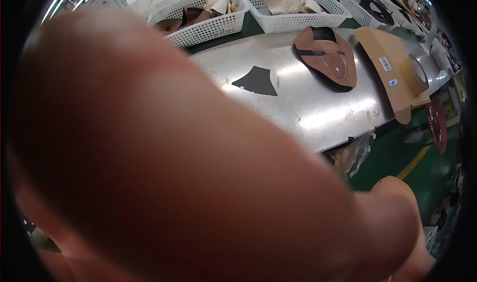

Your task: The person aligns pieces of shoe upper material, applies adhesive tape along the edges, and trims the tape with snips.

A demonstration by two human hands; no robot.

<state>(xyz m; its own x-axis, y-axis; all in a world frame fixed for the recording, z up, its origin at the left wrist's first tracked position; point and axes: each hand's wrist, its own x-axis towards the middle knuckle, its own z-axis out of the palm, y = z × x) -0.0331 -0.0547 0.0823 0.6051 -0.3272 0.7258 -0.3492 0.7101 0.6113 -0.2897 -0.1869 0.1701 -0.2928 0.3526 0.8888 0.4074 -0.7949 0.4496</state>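
A large, blurred mass of bare skin [198, 158] fills the left and lower parts of the view, very close to the camera. It looks like part of a hand, but I cannot make out which one, and any held item is hidden. More skin [395, 197] shows at the lower right. Beyond, on the metal table [283, 110], lie a dark flat cut piece [257, 80] and a brown shaped piece [343, 66] with black strips. Neither is visibly touched.
White perforated baskets [213, 30] [298, 22] with brown and cream pieces stand along the table's far side. A tan cardboard piece [385, 73] with a tape roll [416, 73] lies at the right. Clear plastic [360, 155] hangs by the near edge, above green floor [397, 148].
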